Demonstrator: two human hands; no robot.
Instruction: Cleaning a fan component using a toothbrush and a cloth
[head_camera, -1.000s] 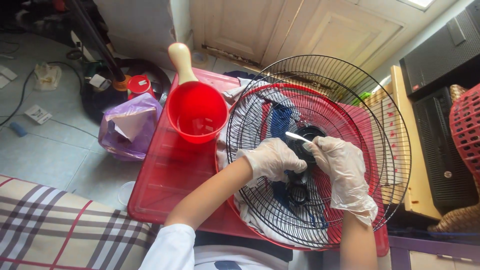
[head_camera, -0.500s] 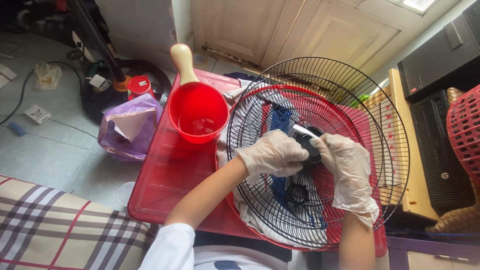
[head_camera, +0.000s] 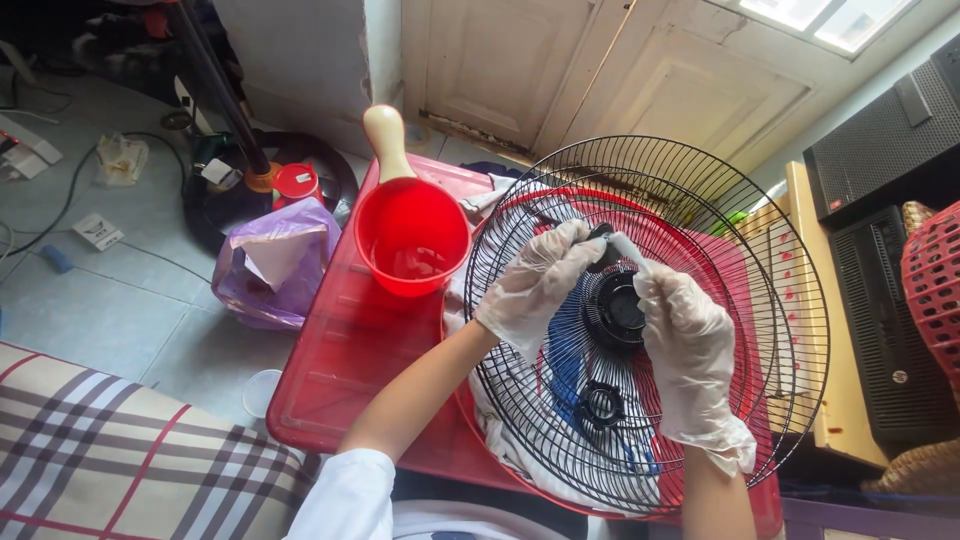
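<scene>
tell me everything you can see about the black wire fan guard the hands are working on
The black round wire fan guard is a domed grille of thin metal-looking spokes running from a solid black centre hub out to a double rim. It stands tilted over the red plastic tray, with cloth behind the wires. The left hand in a clear glove and the right hand in a clear glove both grip it near the hub. A smaller black ring sits lower down.

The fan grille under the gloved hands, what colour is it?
Black wire, with a black centre hub; the fan grille shows best in the head view.
</scene>
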